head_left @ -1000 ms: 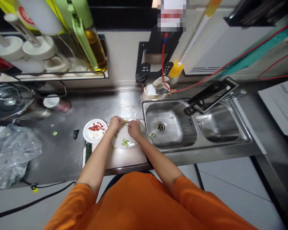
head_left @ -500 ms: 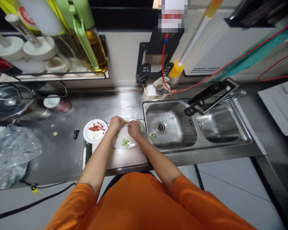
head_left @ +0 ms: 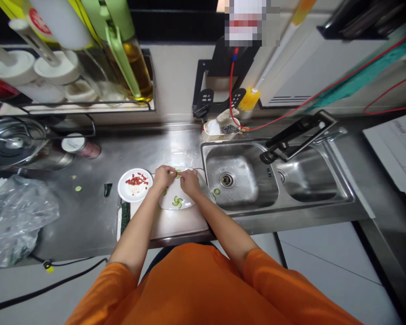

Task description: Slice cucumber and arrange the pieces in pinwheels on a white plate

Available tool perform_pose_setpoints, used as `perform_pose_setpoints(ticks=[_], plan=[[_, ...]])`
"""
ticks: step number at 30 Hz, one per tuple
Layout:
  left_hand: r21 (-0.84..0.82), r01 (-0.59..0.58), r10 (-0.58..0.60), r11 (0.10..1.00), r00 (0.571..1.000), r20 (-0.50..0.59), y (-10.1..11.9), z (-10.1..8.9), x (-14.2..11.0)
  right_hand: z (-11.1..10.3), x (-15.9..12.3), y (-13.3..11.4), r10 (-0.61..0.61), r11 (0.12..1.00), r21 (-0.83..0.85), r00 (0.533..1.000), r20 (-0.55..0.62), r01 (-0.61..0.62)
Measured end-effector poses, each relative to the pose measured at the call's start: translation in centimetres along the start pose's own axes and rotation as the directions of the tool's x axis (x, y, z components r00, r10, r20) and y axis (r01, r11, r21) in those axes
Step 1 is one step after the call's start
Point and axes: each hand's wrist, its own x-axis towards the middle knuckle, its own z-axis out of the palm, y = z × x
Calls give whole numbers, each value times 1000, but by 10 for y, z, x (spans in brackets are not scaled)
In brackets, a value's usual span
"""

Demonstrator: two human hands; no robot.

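Note:
My left hand [head_left: 163,178] is over the far part of a white plate [head_left: 166,202], its fingers pinched together at thin cucumber slices [head_left: 178,173]. Opposite it, my right hand [head_left: 190,182] bends its closed fingers onto the same slices, fingertips close to the left ones. Nearer to me on the plate, several half-round slices [head_left: 177,201] lie in a pinwheel. Another slice [head_left: 164,192] shows partly beneath my left wrist. The plate rests on a pale cutting board [head_left: 176,224]. A dark green cucumber piece [head_left: 125,215] lies at the board's left side.
A small white dish [head_left: 122,190] holding red berries stands left of my hands. A cucumber end [head_left: 107,189] and a round slice [head_left: 78,188] lie on the steel counter [head_left: 84,216]. To the right is a double sink [head_left: 242,180] with a black faucet [head_left: 284,140]; plastic bags [head_left: 23,212] lie left.
My fingers have shifted only slightly over the slices at the plate's far edge. The pinwheel of slices and both arms stay nearly as they were.

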Motion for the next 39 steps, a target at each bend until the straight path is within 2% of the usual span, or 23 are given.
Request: perform_pose_setpoints(ticks=[10, 15, 17, 20, 23, 27, 30, 32, 35, 39], plan=[[-39, -19, 17, 999, 999, -36, -3, 4, 0, -4, 0, -1, 4, 1000, -25, 1000, 18, -3], [-53, -23, 20, 998, 998, -55, -2, -1, -1, -7, -1, -1, -6, 1000, -19, 1000, 9, 6], [-70, -24, 18, 997, 996, -90, -1, -7, -4, -11, -4, -1, -1, 1000, -7, 1000, -3, 1], [-85, -15, -2, 996, 980, -199, -5, -19, -17, -18, -13, -3, -2, 1000, 28, 999, -34, 3], [-56, 37, -52, 998, 949, -310, -20, -30, -41, -21, -29, -3, -20, 998, 62, 998, -57, 23], [17, 221, -193, 975, 884, -426, -58, -42, -80, -17, -55, -2, -96, 991, 87, 992, -79, 103], [102, 373, -282, 922, 829, -482, -87, -49, -99, -11, -72, -2, -166, 980, 91, 981, -99, 175], [127, 430, -316, 894, 805, -503, -100, -53, -103, -6, -80, -2, -186, 976, 93, 977, -104, 196], [129, 463, -336, 877, 783, -523, -108, -55, -96, -1, -86, -4, -194, 975, 89, 976, -94, 203], [157, 454, -331, 877, 808, -488, -105, -54, -80, 2, -88, -5, -202, 975, 75, 976, -84, 209]])
